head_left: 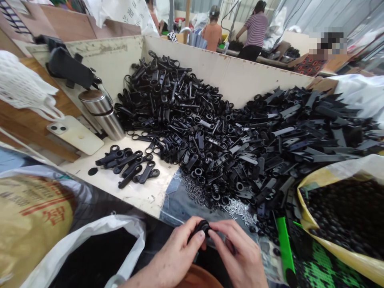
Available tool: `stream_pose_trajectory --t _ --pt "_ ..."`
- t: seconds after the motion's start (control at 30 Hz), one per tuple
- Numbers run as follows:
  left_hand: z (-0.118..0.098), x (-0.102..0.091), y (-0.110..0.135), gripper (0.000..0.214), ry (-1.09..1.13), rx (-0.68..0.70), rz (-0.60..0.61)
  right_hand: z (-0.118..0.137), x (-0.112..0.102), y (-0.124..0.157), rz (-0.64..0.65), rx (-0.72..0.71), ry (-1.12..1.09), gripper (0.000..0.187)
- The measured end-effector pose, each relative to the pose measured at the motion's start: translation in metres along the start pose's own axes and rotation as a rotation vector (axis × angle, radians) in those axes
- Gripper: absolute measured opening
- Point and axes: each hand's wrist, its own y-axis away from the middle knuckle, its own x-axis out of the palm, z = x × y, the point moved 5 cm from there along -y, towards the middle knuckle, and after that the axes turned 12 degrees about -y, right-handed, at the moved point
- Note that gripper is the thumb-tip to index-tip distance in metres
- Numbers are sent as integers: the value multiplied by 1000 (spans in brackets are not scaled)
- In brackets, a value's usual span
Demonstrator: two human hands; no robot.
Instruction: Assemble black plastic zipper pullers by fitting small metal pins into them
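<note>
My left hand (177,254) and my right hand (240,256) meet at the bottom centre, fingers pinched together around a small black plastic part (204,227). A huge heap of black plastic pieces (210,128) fills the white-walled work table (120,64) beyond my hands. A small separate group of the same black pieces (130,164) lies on the bare white surface at the left. Tiny silver pins (237,208) are scattered on a denim cloth (177,200) just ahead of my fingers.
A steel flask (103,114) and a white phone (75,134) sit at the table's left. A yellow bag of small black parts (345,212) is at right, a white bag (90,256) at lower left, a green tool (283,244) beside my right hand. People work in the background.
</note>
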Motion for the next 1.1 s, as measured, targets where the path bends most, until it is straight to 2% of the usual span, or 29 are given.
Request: stream_pose_trajectory --t 0.17,0.33,0.4,0.57,0.7,0.93,1.1 --pt "-5 0 3 31 -188 13 -59 -6 6 7 -35 29 -63 10" --pt "5 -4 2 32 -255 30 -215 -15 18 12 -160 44 -117 7" --pt "9 -7 4 30 -256 45 -237 -16 23 11 -162 58 -142 7" --pt "11 -13 6 34 -301 45 -217 -8 24 5 -110 15 -145 10" --pt "9 -11 6 31 -319 45 -196 -5 21 5 -104 -5 -117 10" --pt "9 -5 8 25 -315 57 -145 2 24 14 -142 -117 -48 18" --pt "14 -3 6 32 -316 18 -123 0 22 10 -100 -96 -27 16"
